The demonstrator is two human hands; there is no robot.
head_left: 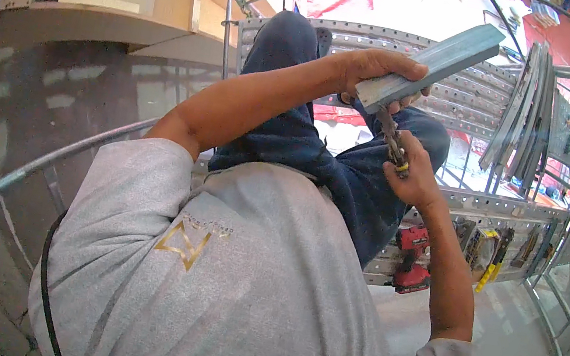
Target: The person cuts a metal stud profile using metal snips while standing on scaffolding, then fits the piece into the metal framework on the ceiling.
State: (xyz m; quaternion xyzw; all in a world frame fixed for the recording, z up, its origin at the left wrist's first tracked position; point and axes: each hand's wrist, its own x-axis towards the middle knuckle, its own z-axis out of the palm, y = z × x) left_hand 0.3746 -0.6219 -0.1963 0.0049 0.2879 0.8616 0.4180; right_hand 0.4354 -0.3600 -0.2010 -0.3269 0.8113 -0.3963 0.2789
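My left hand (376,73) is closed round a short grey metal channel (441,65), thumb on top and fingers underneath. The channel slants up to the right above my knees. In my right hand (414,174) is a dark, worn pliers-like hand tool (389,133), its head at the channel's lower end, just below my left fingers. Whether its jaws bite into the metal cannot be made out.
I sit on perforated metal scaffold planks (504,207) with round rails (49,159) about me. At my right lie a red cordless drill (412,259) and a yellow-handled tool (493,265). Long metal strips (525,119) lean beyond. A wooden box-like frame (94,17) stands left.
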